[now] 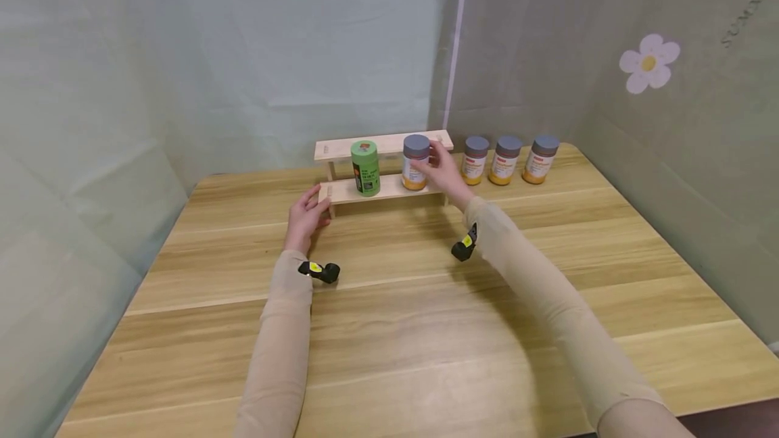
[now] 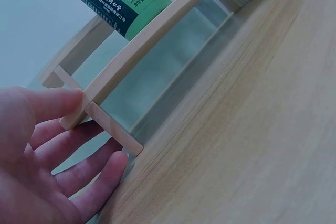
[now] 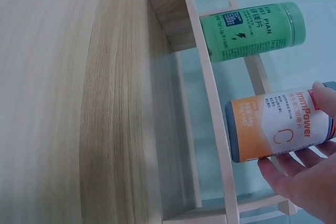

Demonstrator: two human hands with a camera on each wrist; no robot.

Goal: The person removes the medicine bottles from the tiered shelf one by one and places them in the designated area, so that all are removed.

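A two-step wooden rack (image 1: 387, 188) stands near the back of the table. My left hand (image 1: 306, 216) grips the left end of its lower step, thumb on top and fingers curled beneath, as the left wrist view shows. A green pill bottle (image 1: 367, 174) stands upright on that step. To its right, my right hand (image 1: 443, 169) holds an orange-and-white pill bottle (image 3: 275, 124) with a grey lid, thumb on one side and fingers on the other. Its base is close over the lower step in the right wrist view.
Several similar grey-lidded bottles, among them a near bottle (image 1: 475, 162), a middle bottle (image 1: 504, 162) and a far-right bottle (image 1: 539, 161), stand in a row right of the rack. A curtain (image 1: 274, 53) hangs behind the wooden table (image 1: 389, 330).
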